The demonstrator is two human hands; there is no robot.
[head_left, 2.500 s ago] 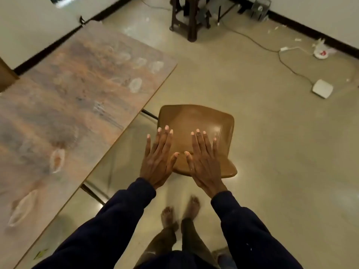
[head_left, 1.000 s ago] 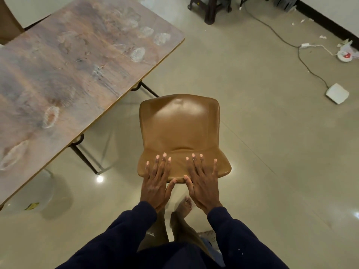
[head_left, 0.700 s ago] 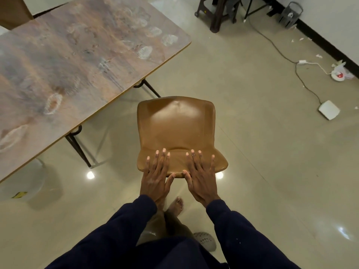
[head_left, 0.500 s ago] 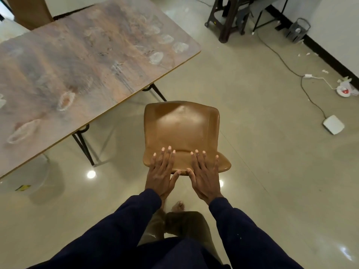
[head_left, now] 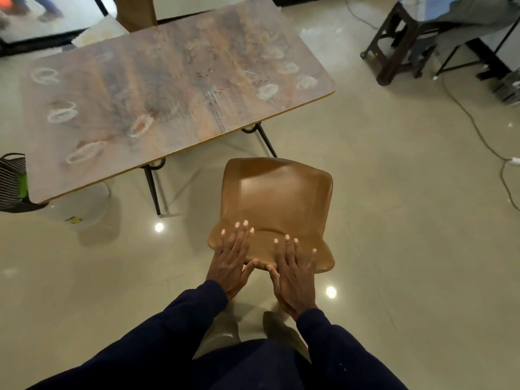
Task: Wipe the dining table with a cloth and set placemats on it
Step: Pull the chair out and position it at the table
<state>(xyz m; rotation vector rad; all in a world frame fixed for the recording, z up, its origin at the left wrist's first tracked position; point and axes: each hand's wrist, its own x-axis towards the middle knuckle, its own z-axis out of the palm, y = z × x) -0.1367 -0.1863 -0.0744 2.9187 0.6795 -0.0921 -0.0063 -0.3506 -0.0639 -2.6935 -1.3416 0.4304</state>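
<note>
The dining table (head_left: 174, 88) has a worn wood-grain top with several whitish ring stains and nothing on it. It fills the upper left. A brown moulded chair (head_left: 277, 198) stands on the floor just off the table's near right corner. My left hand (head_left: 232, 258) and my right hand (head_left: 292, 268) lie flat, fingers straight, on the top edge of the chair's back. No cloth or placemat is in view.
A striped bag (head_left: 11, 181) sits at the table's left end, with a pale round basin (head_left: 81, 204) under the table. Another brown chair (head_left: 135, 9) stands behind the table. A dark stool (head_left: 394, 38) and floor cables (head_left: 475, 128) are at the right.
The chair has come away from the table and stands farther from it. My view has risen and turned, so the whole tabletop shows. Both hands stay flat on the chair back.
</note>
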